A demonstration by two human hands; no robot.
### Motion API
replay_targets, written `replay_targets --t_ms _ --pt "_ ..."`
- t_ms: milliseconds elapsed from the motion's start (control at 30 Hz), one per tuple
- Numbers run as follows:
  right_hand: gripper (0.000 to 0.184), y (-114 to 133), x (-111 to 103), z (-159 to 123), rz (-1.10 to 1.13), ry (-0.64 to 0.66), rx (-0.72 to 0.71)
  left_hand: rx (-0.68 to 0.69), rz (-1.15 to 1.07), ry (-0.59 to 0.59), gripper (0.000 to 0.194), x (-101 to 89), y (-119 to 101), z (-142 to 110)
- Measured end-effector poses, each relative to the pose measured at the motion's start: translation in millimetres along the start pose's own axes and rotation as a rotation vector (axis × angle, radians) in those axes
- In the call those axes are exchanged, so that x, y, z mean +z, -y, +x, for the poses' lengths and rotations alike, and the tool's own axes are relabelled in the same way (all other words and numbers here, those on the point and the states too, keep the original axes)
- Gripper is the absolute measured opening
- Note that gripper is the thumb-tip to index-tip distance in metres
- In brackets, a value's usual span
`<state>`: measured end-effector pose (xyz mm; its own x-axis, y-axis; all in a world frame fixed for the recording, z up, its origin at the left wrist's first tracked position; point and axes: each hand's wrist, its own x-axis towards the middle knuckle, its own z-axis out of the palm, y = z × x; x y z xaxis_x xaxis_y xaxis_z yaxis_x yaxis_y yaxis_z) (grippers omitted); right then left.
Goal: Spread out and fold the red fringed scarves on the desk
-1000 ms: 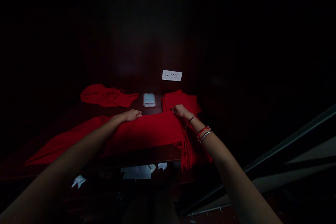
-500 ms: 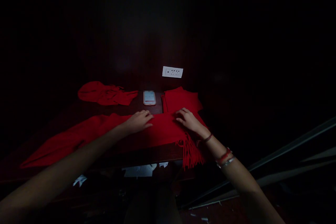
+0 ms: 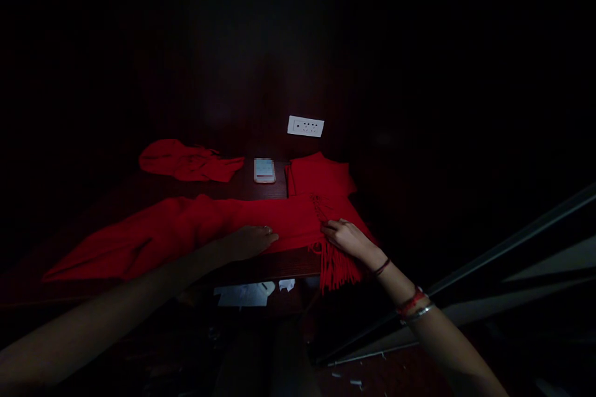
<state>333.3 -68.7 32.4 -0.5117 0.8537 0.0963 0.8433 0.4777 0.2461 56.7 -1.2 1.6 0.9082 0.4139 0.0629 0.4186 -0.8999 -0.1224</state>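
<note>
A long red fringed scarf lies stretched across a dark table, its tasselled end hanging over the right front edge. My left hand rests flat on the scarf's near edge, fingers extended. My right hand lies on the scarf's fringed end, fingers stretched out; its wrist wears several bracelets. A folded red scarf sits just behind the stretched one at the back right.
A crumpled red scarf lies at the back left. A phone with a lit screen sits between the two back scarves. A white wall socket is behind it. White paper scraps lie under the table. The surroundings are dark.
Both hands slid from the scarf's far edge toward me to its near edge. The far half of the scarf now lies folded forward, making the band narrower.
</note>
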Motion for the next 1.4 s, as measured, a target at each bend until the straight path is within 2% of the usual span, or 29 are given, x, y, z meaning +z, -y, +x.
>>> replay_targets --t_ms 167,333,533,767,967,1200,1300,1400 --pt "0.026 -1.0 3.7 -0.8 0.017 -0.107 -0.073 -0.05 0.021 -0.068 0.028 -3.7 -10.1 -2.3" --pt "0.024 4.4 2.7 3.6 0.106 -0.224 -0.034 -0.085 -0.021 -0.055 0.025 -4.1 -5.8 -1.6" --pt "0.024 6.8 15.0 1.4 0.045 -0.109 -0.133 -0.109 -0.043 -0.004 0.029 -2.3 -4.1 -9.3" --pt "0.023 3.5 12.2 2.4 -0.023 -0.072 -0.202 -0.08 -0.102 0.057 0.055 -8.8 3.2 -29.7" --pt "0.019 2.7 10.6 9.7 -0.075 -0.045 -0.215 -0.085 -0.133 0.013 0.042 -10.3 1.7 -33.2" --pt "0.019 -3.2 0.6 0.6 -0.138 -0.123 -0.209 0.05 -0.399 0.018 0.03 -25.7 25.4 -34.9" --pt "0.02 1.9 3.4 -2.7 -0.164 -0.105 -0.268 0.057 -0.339 -0.003 0.034 -27.7 28.5 -46.0" --pt "0.019 5.6 9.4 -3.3 -0.155 -0.113 -0.293 0.042 -0.341 0.064 0.038 -29.8 23.7 -57.0"
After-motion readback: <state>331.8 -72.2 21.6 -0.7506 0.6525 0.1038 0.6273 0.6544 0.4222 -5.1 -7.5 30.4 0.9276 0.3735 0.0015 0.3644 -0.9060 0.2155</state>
